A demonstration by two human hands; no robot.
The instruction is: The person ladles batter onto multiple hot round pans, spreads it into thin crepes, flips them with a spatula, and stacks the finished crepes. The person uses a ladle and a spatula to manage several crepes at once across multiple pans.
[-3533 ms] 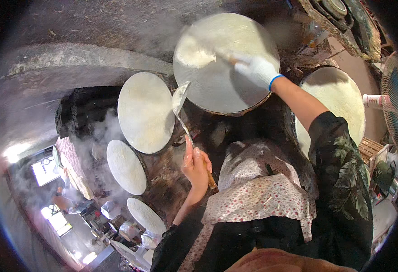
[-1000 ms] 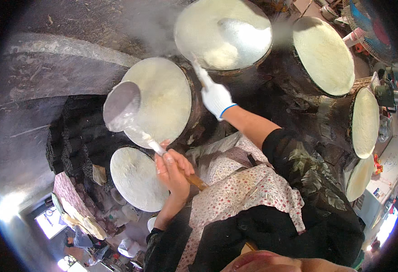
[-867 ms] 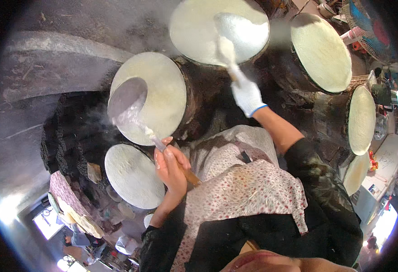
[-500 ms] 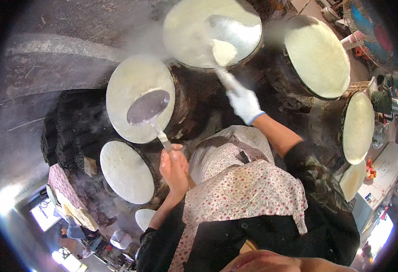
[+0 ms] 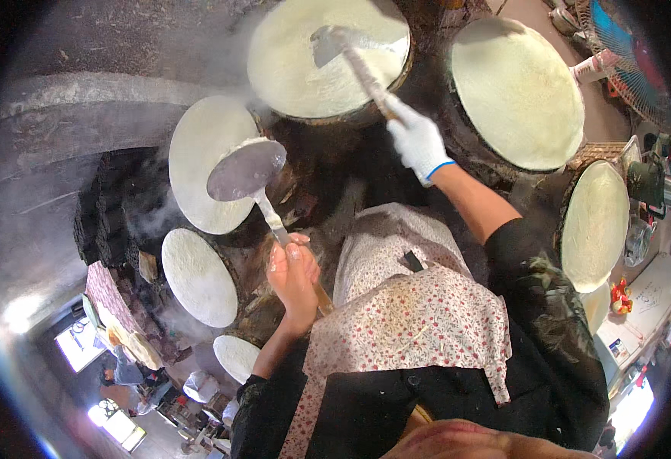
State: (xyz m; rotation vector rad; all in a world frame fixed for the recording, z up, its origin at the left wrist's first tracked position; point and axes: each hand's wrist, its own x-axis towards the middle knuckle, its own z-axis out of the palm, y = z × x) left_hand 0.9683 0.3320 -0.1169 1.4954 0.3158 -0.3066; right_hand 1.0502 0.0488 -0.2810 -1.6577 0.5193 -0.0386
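Observation:
My left hand (image 5: 293,279), bare and spotted with batter, is closed around the handle of a round metal ladle (image 5: 246,170). Pale batter clings to its neck and rim. The ladle hangs over the edge of a cream-coloured batter sheet (image 5: 201,172) on a round griddle. In a white glove, my right hand (image 5: 419,144) grips the stick handle of a spreader (image 5: 362,73). Its blade rests on a large wet batter sheet (image 5: 293,76) at the far middle, on another griddle. A shiny patch lies beside the blade.
More round batter sheets on griddles curve around me: one at far right (image 5: 515,92), one at right (image 5: 595,226), one at left (image 5: 200,277). A fan (image 5: 630,53) stands at the upper right. Flatbreads (image 5: 125,336) lie at lower left. Steam drifts at left.
The spreader's blade has moved left and farther across the far sheet, and the thick batter lump there is spread out. The ladle has shifted slightly left. The whole view has turned a little.

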